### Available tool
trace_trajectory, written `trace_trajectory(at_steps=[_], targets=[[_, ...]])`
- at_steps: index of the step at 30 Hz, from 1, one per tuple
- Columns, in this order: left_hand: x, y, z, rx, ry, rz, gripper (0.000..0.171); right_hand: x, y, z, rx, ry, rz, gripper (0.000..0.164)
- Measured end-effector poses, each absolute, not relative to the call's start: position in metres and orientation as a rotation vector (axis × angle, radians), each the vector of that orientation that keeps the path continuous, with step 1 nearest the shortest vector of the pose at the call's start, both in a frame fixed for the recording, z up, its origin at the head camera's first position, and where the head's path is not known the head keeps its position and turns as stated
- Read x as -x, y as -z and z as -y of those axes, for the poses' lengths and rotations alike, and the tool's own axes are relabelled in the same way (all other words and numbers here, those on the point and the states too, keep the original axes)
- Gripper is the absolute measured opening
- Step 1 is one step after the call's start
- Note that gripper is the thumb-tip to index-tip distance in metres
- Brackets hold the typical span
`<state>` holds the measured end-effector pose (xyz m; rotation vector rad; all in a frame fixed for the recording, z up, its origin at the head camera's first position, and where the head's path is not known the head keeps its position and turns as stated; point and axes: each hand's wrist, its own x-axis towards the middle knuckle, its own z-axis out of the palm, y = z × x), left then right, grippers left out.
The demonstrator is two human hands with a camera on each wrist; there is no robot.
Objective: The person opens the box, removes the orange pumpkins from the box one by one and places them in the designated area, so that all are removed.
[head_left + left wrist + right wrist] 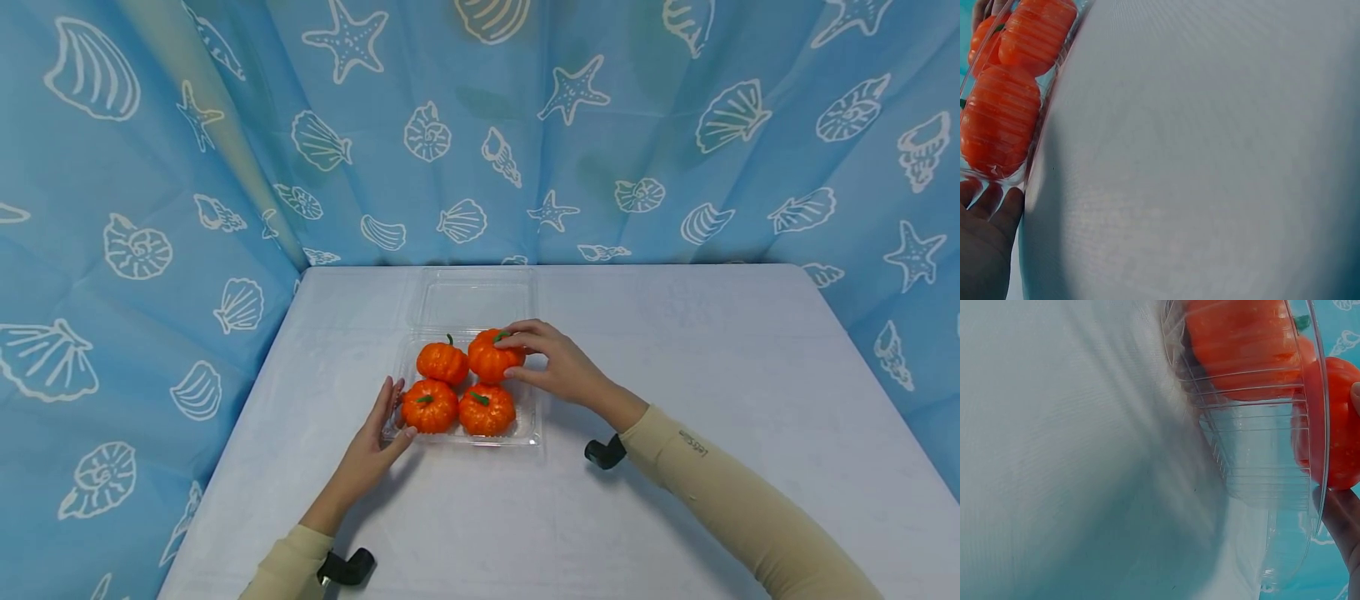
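Small orange toy pumpkins with green stems sit in a clear plastic clamshell box with its lid swung back. My right hand grips the back-right pumpkin between thumb and fingers; in the right wrist view this pumpkin is partly above the box's rim. My left hand rests against the box's left end, fingers fairly straight and thumb near the front corner. Nearest to it is the front-left pumpkin. Beside that lie the front-right pumpkin and the back-left pumpkin.
The clear lid lies flat behind the box, near the back edge of the white-covered table. A blue curtain with white shells and starfish hangs behind and at the sides. Each wrist carries a black camera mount.
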<state>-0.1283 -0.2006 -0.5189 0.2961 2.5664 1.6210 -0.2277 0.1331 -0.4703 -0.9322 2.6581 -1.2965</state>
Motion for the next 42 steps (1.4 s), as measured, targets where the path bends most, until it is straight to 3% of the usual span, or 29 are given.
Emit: trace_trajectory(at_steps=[42], targets=[[0.127,0.517,0.199,-0.322,-1.657,-2.545,0.089,0.223,0.471,-0.188,0.865,1.344,-2.911,0.04]])
